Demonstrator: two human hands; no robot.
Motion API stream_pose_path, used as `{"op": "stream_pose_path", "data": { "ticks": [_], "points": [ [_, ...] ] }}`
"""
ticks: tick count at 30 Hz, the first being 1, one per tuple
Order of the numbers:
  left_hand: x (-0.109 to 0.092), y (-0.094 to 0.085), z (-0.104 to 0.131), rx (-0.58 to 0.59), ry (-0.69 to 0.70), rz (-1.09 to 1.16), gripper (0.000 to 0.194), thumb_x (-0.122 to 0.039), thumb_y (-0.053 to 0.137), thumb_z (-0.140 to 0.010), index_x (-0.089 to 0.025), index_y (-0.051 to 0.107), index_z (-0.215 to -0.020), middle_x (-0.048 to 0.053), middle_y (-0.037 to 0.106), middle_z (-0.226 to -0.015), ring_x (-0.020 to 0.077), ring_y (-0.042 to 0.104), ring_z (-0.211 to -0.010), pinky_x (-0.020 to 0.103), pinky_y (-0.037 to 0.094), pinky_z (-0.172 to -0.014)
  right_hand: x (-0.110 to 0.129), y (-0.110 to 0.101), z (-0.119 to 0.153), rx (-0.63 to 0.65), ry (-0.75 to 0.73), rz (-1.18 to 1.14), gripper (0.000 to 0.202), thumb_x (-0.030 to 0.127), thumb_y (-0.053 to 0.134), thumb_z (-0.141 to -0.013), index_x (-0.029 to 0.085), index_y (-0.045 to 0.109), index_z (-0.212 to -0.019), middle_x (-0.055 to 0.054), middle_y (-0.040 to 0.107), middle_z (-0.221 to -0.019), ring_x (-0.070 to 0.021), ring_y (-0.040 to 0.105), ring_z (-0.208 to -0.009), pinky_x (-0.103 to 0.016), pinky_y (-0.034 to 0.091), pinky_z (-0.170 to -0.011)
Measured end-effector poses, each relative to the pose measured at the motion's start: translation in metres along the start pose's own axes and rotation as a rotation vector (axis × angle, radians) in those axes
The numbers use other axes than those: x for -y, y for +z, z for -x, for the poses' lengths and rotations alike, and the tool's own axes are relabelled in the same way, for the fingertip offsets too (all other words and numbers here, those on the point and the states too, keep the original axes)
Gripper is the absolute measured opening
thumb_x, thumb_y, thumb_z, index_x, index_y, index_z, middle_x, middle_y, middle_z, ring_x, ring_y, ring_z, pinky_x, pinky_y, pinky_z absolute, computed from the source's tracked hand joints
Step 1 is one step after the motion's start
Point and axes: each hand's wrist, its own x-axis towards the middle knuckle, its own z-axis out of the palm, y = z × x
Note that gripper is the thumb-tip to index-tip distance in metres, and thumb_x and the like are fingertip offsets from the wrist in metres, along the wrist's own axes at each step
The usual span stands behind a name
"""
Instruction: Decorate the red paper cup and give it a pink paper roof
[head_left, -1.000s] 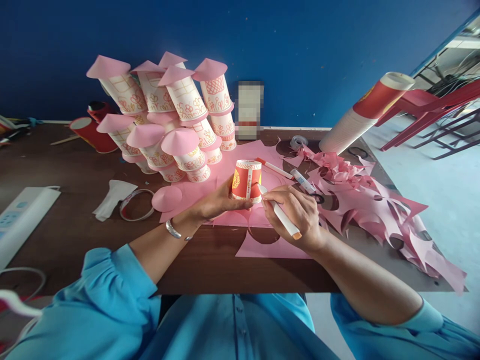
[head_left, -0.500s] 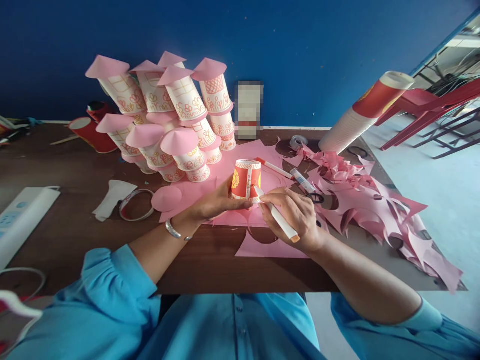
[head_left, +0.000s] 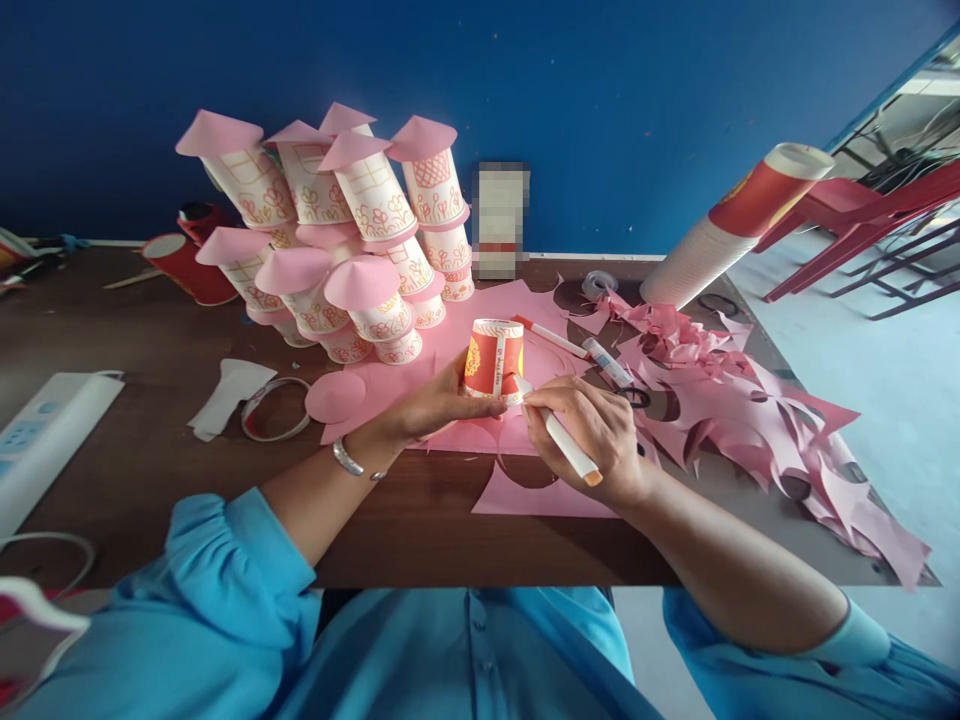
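Note:
A red paper cup [head_left: 484, 362] with white bands and yellow patterns is upside down, its wider end low, over the pink paper. My left hand [head_left: 439, 402] is closed round its left side, thumb along the lower edge. My right hand [head_left: 592, 430] grips a white marker [head_left: 564, 440] with an orange end, its tip at the cup's lower right side. A second marker, red and white [head_left: 553, 337], lies behind the cup next to a glue stick [head_left: 606, 362]. Small black scissors [head_left: 636, 397] lie partly hidden by my right hand.
Several cup towers with pink cone roofs [head_left: 363, 285] stand at the back left. Cut pink paper scraps [head_left: 757, 430] cover the right side. A tall leaning stack of paper cups [head_left: 697, 260] rises behind them. A power strip [head_left: 56, 440] lies far left, and a pink disc [head_left: 335, 398] nearer.
The whole view has shifted very slightly. Both hands keep their hold on the cup and the marker, with the marker's tip still at the cup's lower right.

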Motion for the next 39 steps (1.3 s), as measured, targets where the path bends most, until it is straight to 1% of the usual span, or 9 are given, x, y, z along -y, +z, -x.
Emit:
{"op": "stream_pose_path", "data": {
  "ticks": [4, 11, 16, 22, 25, 32, 39],
  "points": [
    [-0.0011, -0.0001, -0.0001, 0.009, 0.007, -0.014, 0.061, -0.034, 0.091, -0.080, -0.023, 0.061, -0.132, 0.004, 0.069, -0.104, 0.0212, 0.065, -0.099, 0.035, 0.054, -0.089, 0.0015, -0.0002, 0.0001, 0.003, 0.011, -0.010, 0.021, 0.005, 0.063, -0.093, 0.023, 0.063, -0.105, 0.001, 0.075, -0.080, -0.0153, 0.073, -0.066, -0.026, 0.055, -0.058],
    [-0.0005, 0.0000, 0.0004, 0.005, 0.002, -0.016, 0.065, -0.035, 0.091, -0.080, -0.022, 0.059, -0.135, 0.007, 0.071, -0.110, 0.0236, 0.068, -0.103, 0.037, 0.055, -0.089, 0.0051, -0.0007, -0.0026, 0.003, 0.002, -0.025, 0.020, 0.003, 0.062, -0.093, 0.022, 0.062, -0.101, 0.001, 0.075, -0.078, -0.0143, 0.071, -0.063, -0.025, 0.055, -0.057],
    [0.0016, -0.0011, 0.0002, -0.007, -0.010, -0.026, 0.073, -0.034, 0.092, -0.079, -0.023, 0.056, -0.141, 0.007, 0.072, -0.114, 0.0241, 0.068, -0.107, 0.038, 0.055, -0.094, 0.0058, -0.0007, -0.0022, 0.016, -0.003, -0.039, 0.020, 0.004, 0.062, -0.094, 0.022, 0.063, -0.103, 0.000, 0.076, -0.080, -0.0148, 0.071, -0.064, -0.026, 0.057, -0.058],
    [0.0055, -0.0053, 0.0002, -0.014, -0.001, -0.067, 0.082, -0.034, 0.092, -0.078, -0.025, 0.052, -0.149, 0.008, 0.072, -0.120, 0.0268, 0.068, -0.113, 0.039, 0.056, -0.094, 0.0042, 0.0004, -0.0008, 0.010, -0.018, -0.055, 0.019, 0.006, 0.064, -0.095, 0.022, 0.063, -0.106, -0.001, 0.077, -0.082, -0.0158, 0.073, -0.066, -0.027, 0.058, -0.060],
    [0.0067, -0.0063, -0.0002, -0.004, -0.001, -0.066, 0.083, -0.034, 0.092, -0.079, -0.027, 0.050, -0.151, 0.008, 0.072, -0.122, 0.0262, 0.067, -0.114, 0.038, 0.056, -0.095, 0.0034, 0.0003, -0.0009, 0.010, -0.028, -0.047, 0.019, 0.007, 0.064, -0.095, 0.022, 0.062, -0.105, -0.001, 0.077, -0.082, -0.0157, 0.074, -0.066, -0.026, 0.059, -0.060],
    [0.0046, -0.0038, -0.0014, 0.001, 0.018, -0.055, 0.079, -0.034, 0.093, -0.077, -0.024, 0.055, -0.145, 0.007, 0.072, -0.116, 0.0250, 0.067, -0.107, 0.036, 0.055, -0.090, 0.0048, -0.0003, -0.0011, 0.018, -0.029, -0.043, 0.018, 0.006, 0.064, -0.095, 0.022, 0.061, -0.103, -0.002, 0.077, -0.082, -0.0158, 0.074, -0.066, -0.027, 0.059, -0.060],
    [0.0023, -0.0019, -0.0007, -0.013, 0.023, -0.068, 0.074, -0.036, 0.094, -0.076, -0.022, 0.058, -0.138, 0.008, 0.071, -0.114, 0.0250, 0.067, -0.106, 0.035, 0.056, -0.089, 0.0067, 0.0009, -0.0014, 0.024, -0.040, -0.036, 0.014, 0.009, 0.064, -0.097, 0.021, 0.059, -0.101, -0.001, 0.075, -0.078, -0.0152, 0.072, -0.064, -0.026, 0.058, -0.060]
  ]
}}
